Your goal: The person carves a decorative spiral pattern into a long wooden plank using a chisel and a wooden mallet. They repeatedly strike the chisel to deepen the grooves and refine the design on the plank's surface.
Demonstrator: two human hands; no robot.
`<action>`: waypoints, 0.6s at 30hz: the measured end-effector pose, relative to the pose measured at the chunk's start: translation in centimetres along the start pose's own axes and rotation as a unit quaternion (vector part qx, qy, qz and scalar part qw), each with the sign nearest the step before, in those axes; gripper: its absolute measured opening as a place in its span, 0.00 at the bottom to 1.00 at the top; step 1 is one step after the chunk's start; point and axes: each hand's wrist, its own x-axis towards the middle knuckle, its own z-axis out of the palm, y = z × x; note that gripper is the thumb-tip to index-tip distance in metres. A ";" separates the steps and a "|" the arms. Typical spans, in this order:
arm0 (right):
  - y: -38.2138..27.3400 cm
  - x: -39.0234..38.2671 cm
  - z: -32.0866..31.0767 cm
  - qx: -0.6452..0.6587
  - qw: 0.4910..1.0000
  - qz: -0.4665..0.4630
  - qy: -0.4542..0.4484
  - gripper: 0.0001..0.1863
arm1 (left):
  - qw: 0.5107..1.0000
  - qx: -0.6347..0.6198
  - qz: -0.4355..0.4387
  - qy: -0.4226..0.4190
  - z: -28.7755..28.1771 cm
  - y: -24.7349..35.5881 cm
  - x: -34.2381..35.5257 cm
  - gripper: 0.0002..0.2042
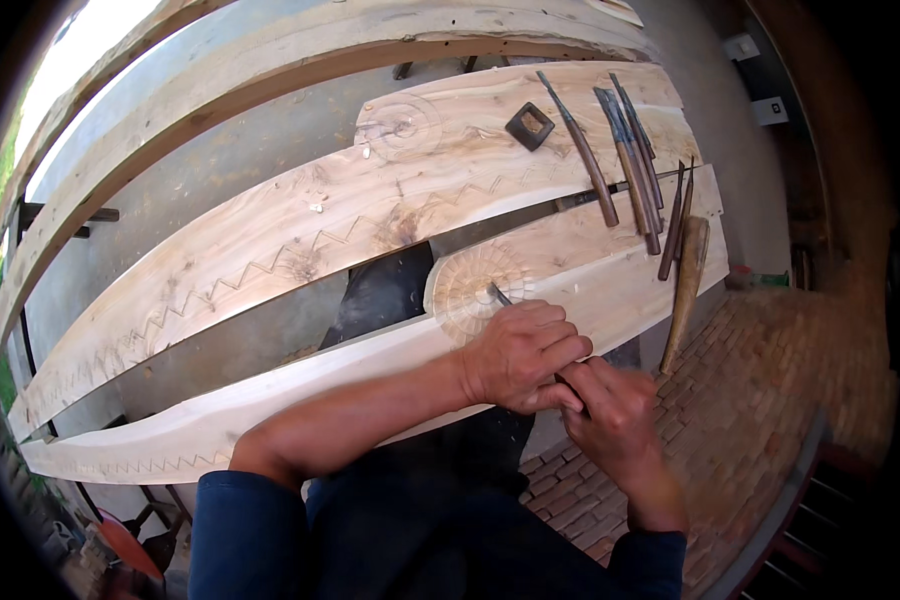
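My left hand (525,358) is closed around the shaft of a carving chisel (500,294), whose metal tip rests on a round carved rosette (460,275) in the near wooden board (610,270). Just behind it, to the right, my right hand (610,405) is wrapped around the chisel's handle end, which the fingers mostly hide. Ring and spoke lines fill the rosette. Along the far board (300,225) runs a carved zigzag, with a fainter round pattern (400,128) at its upper end.
Several chisels (630,165) with wooden handles lie across both boards at the right. A wooden mallet (686,295) sticks out over the near board's edge. A dark square block with a hollow (530,126) sits on the far board. Long beams (220,100) stand beyond; brick paving (760,400) lies right.
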 end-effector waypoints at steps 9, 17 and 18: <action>-0.6 -2.2 0.3 -0.025 0.998 0.018 0.053 0.20 | 0.999 -0.012 0.046 -0.020 0.1 0.3 0.4 0.32; 0.2 -1.1 1.0 0.004 0.998 -0.002 0.061 0.21 | 1.000 0.016 0.024 -0.003 -0.4 0.2 0.3 0.32; 0.3 -1.0 1.0 0.001 0.998 -0.004 0.064 0.21 | 1.000 0.019 0.019 -0.001 -0.4 0.2 0.3 0.32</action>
